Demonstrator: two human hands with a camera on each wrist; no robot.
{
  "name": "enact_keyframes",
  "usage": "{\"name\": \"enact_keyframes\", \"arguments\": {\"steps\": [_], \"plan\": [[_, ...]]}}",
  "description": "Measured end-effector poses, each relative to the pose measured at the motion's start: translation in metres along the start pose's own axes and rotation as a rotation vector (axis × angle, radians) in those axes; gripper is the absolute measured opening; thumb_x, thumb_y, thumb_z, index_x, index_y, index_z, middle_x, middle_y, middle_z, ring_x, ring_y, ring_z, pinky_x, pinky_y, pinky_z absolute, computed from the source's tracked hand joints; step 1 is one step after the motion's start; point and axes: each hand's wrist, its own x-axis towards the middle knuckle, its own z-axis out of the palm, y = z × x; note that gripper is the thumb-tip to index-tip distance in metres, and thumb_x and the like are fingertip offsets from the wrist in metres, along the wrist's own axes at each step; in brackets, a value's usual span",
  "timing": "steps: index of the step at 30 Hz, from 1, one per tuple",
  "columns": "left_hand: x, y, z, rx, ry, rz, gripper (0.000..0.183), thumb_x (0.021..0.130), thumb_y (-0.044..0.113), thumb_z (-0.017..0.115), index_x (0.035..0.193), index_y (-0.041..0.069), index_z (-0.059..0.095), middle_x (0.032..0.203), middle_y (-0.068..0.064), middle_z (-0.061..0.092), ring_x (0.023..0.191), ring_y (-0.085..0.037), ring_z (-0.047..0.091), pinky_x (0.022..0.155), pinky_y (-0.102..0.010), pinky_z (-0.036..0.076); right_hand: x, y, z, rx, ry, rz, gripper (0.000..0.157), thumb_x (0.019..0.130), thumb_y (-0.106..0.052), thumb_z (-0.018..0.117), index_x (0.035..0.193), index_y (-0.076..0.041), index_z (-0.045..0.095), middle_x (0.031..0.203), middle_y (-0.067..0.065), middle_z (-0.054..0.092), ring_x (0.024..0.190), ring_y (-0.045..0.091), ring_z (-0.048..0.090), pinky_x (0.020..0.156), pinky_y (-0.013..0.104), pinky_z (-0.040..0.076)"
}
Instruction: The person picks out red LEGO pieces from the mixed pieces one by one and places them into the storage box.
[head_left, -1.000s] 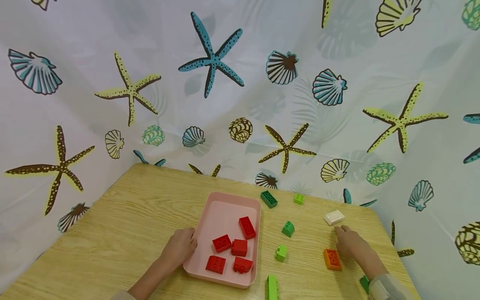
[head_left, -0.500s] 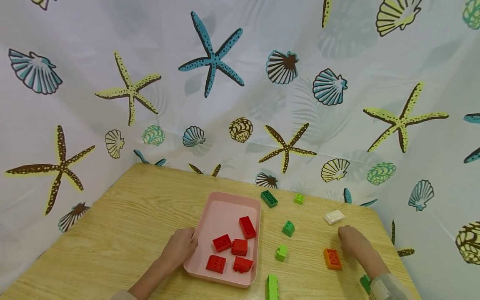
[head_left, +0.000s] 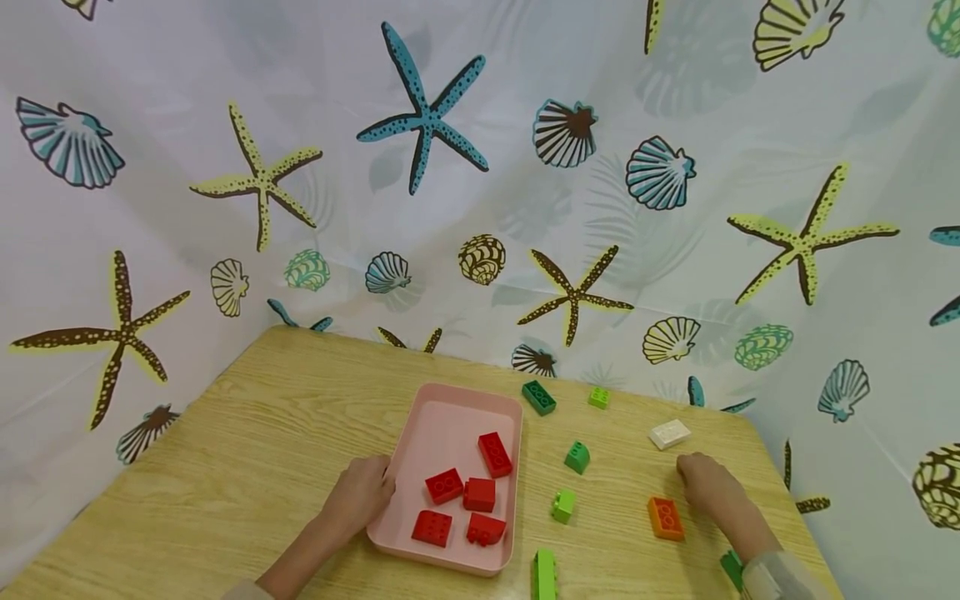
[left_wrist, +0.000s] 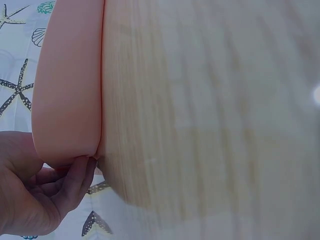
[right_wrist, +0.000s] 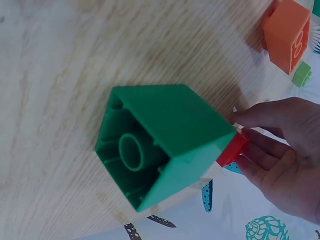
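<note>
My left hand (head_left: 358, 497) grips the left rim of a pink tray (head_left: 397, 454); in the left wrist view, fingers (left_wrist: 77, 177) curl under the edge of the tray (left_wrist: 70, 85). Inside it lie several red toy bricks (head_left: 494, 455). On the right, my right hand (head_left: 708, 483) is low at the table, fingers curled down, between a white brick (head_left: 669, 434) and an orange brick (head_left: 665, 518). The right wrist view shows this hand (right_wrist: 285, 150) holding a red brick (right_wrist: 233, 150) at the fingertips, partly hidden behind a green brick (right_wrist: 180, 120). The head view hides that red brick.
Green bricks are scattered right of the tray: a dark one (head_left: 538, 397), a small lime one (head_left: 598, 397), a rounded one (head_left: 577, 457), another lime one (head_left: 563, 506) and a long one (head_left: 545, 575). A patterned cloth (head_left: 480, 183) hangs behind the wooden table (head_left: 300, 400).
My right hand has drawn slightly back from the white brick, and its fingers have curled in more. The left hand and the tray have stayed where they were.
</note>
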Motion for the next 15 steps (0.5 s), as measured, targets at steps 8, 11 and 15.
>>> {"name": "enact_keyframes", "arguments": {"steps": [8,11,15], "plan": [[0.0006,0.0009,0.0001,0.012,0.013,0.008,0.022,0.089,0.0,0.062,0.07,0.009,0.054,0.062,0.001,0.048,0.056,-0.013,0.047,0.049,-0.029,0.041,-0.0063,-0.0008,-0.0033,-0.026,0.053,0.015,0.014,0.087,0.012,0.06,0.081,0.0,0.056,0.075,0.01,0.051,0.066,0.025,0.052,0.063,0.042,0.047],[0.0004,0.0012,0.0001,0.01,0.01,0.008,0.022,0.089,0.0,0.062,0.071,0.008,0.054,0.062,0.001,0.047,0.057,-0.013,0.047,0.049,-0.029,0.04,-0.0078,0.0012,-0.0034,-0.027,0.043,0.038,0.01,0.087,0.011,0.06,0.083,0.002,0.056,0.077,0.012,0.051,0.067,0.028,0.054,0.064,0.045,0.049],[-0.0001,0.0009,0.0003,0.005,0.003,0.001,0.023,0.09,0.0,0.061,0.071,0.009,0.053,0.062,0.001,0.047,0.056,-0.013,0.046,0.049,-0.029,0.04,-0.0091,0.0028,-0.0031,-0.012,0.017,0.069,0.007,0.089,0.01,0.058,0.085,0.004,0.057,0.08,0.014,0.052,0.069,0.031,0.054,0.065,0.048,0.049]]}}
